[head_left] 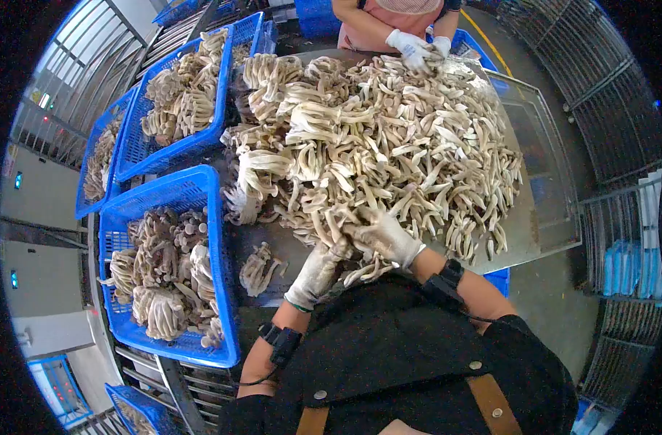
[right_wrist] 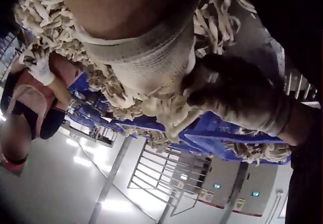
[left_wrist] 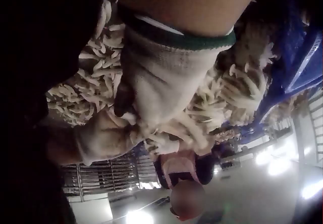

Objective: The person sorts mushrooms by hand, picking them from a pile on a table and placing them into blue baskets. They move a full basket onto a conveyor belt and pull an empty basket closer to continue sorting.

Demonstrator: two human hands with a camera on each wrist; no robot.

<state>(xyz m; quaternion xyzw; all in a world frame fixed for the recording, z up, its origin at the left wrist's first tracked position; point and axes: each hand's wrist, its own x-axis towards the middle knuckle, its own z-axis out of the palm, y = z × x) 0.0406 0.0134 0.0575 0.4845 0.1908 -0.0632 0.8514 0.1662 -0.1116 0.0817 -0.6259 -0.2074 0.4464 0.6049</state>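
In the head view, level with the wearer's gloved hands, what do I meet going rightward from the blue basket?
Blue plastic mushroom basket → small pale mushroom cluster → white-gloved left hand → white-gloved right hand → dark metal rack.

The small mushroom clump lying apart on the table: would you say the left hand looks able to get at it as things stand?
Probably yes: the clump lies beside the left hand, with only bare table top between them, though that hand grips other mushrooms and might need freeing first.
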